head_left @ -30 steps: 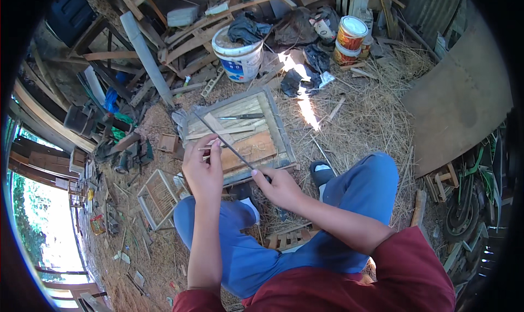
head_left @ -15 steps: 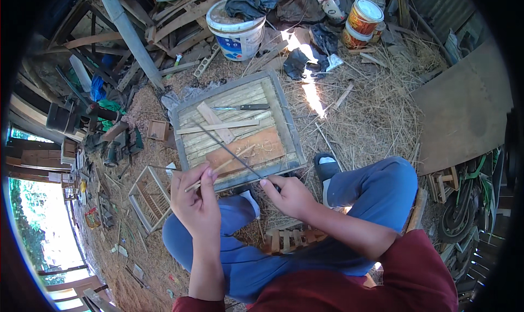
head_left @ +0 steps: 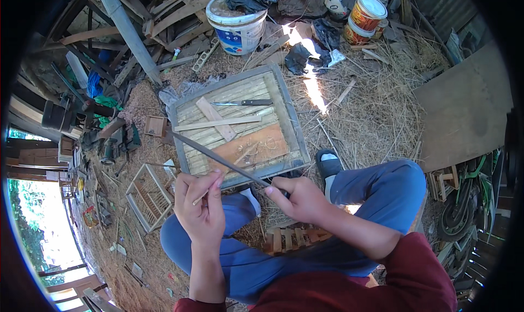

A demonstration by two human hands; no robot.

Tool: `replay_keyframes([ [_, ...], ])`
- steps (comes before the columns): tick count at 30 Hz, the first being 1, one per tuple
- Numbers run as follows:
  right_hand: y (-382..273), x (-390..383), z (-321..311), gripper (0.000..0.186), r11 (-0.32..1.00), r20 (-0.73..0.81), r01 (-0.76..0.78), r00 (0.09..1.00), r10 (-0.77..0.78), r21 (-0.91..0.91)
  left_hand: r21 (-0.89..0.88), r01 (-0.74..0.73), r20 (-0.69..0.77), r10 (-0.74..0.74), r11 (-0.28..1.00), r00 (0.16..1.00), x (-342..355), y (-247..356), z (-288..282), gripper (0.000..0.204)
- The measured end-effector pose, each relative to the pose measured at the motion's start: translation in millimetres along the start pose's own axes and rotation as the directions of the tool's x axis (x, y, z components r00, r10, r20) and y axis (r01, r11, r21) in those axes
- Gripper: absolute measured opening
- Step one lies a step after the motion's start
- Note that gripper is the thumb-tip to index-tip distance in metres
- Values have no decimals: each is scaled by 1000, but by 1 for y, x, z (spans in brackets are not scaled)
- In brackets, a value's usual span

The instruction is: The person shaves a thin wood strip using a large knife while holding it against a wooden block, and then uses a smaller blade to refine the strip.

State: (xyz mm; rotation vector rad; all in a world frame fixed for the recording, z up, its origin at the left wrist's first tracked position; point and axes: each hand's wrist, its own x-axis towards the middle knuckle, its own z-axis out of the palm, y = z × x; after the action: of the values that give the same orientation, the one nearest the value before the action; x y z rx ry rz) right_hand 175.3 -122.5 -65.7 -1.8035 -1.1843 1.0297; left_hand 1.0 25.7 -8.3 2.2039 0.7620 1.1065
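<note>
Two grips are in view, both loaded. The right grip [head_left: 295, 199] is closed around the near end of a long dark rod [head_left: 218, 159], with the thumb laid along it. The rod leaves this fist toward the upper left, slants across the front part of the worktop [head_left: 291, 118] as seen from above, and ends at the worktop's left edge. The left grip [head_left: 201, 205] pinches a thin pale stick [head_left: 200, 199] between thumb and fingers; one short end projects on the palm side, below the fingertips. The pinch sits just beside the rod, on its near side, well short of the right fist. Whether the stick touches the rod cannot be told, and how far the stick reaches past the fingers is unclear. Both grips are at the worktop's near edge, on the person's side. On the worktop, an orange-brown board [head_left: 279, 148] lies nearest the grips, with curled shavings [head_left: 254, 148] on it. Beyond it a long strip [head_left: 243, 120] crosses over a short strip [head_left: 206, 109], and a knife [head_left: 256, 102] lies just past them, handle to the right. A slatted frame [head_left: 143, 200] stands on the ground left of the left grip.
</note>
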Motion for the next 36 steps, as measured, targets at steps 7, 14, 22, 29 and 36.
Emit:
replay_keyframes([
  [7, 15, 2, 9, 47, 998, -90, -18, 996, 24, 66, 10, 92, 13, -92, 996, 996, -7, 1, 0, 10],
  [14, 40, 9, 16, 51, 993, -149, -118, 981, 121, 29, -160, 190, -76, -204, 969, 976, -3, 3, 10, 10],
  [22, 55, 6, 17, 51, 988, -162, -154, 975, 155, 19, -195, 211, -76, -230, 958, 970, 0, 8, 12, 10],
  [29, 46, -6, 10, 57, 980, -114, -187, 977, 179, -64, -221, 264, -86, -288, 939, 954, 3, 2, 8, 10],
  [36, 44, -14, 13, 56, 981, -99, -185, 979, 179, -56, -166, 287, -31, -296, 943, 955, 2, 2, 2, 13],
])
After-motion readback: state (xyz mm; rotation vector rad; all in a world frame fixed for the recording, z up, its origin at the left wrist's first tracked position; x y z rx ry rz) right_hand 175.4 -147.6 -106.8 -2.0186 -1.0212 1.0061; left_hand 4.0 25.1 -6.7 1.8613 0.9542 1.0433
